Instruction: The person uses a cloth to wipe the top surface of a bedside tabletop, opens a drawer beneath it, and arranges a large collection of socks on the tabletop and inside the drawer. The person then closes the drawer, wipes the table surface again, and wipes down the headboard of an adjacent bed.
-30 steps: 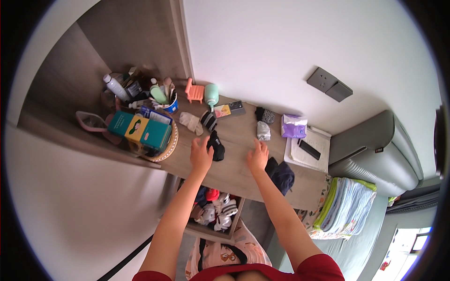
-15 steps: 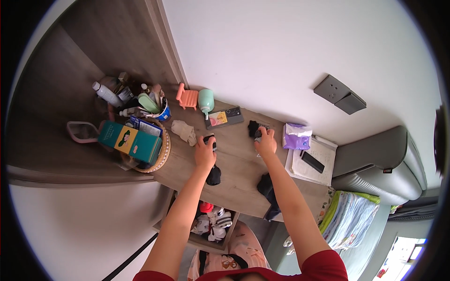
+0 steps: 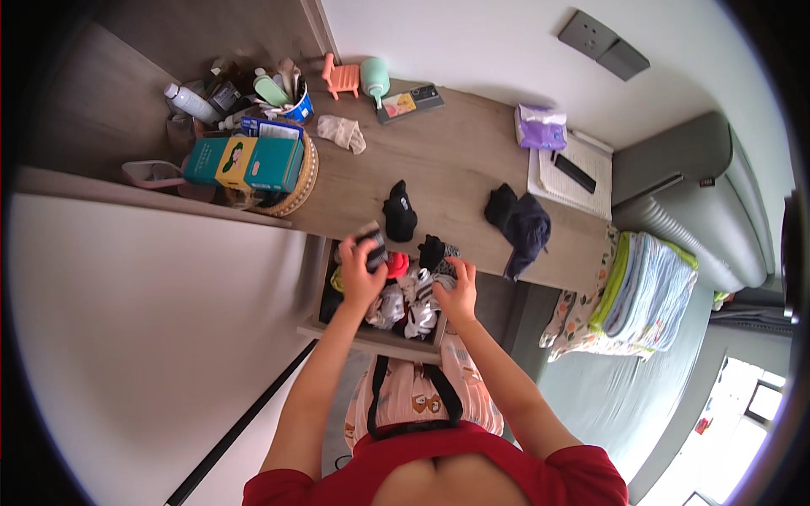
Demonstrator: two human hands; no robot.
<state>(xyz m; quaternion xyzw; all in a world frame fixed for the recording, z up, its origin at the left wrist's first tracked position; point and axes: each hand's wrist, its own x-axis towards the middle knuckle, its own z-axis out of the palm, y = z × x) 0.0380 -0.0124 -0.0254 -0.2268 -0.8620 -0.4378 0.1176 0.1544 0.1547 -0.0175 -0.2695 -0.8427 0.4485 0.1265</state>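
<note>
Over the open drawer, my left hand grips a dark striped sock that looks rolled or folded. Close by, my right hand has its fingers on a black-and-grey patterned sock at the drawer's far edge. Several socks, mostly white with a red one, fill the drawer below. A black sock lies on the desk just beyond both hands. Farther right are another black sock and a dark navy cloth piece. A beige sock rests toward the back left.
A woven basket with a teal box stands left, near a tub of toiletries. Along the back are an orange toy chair, a green bottle and a flat grey case. A tissue pack and notebook lie right.
Both hands have come back from the desktop to the open drawer, carrying the striped and patterned socks. The view has tilted down, so the desk things appear higher.
</note>
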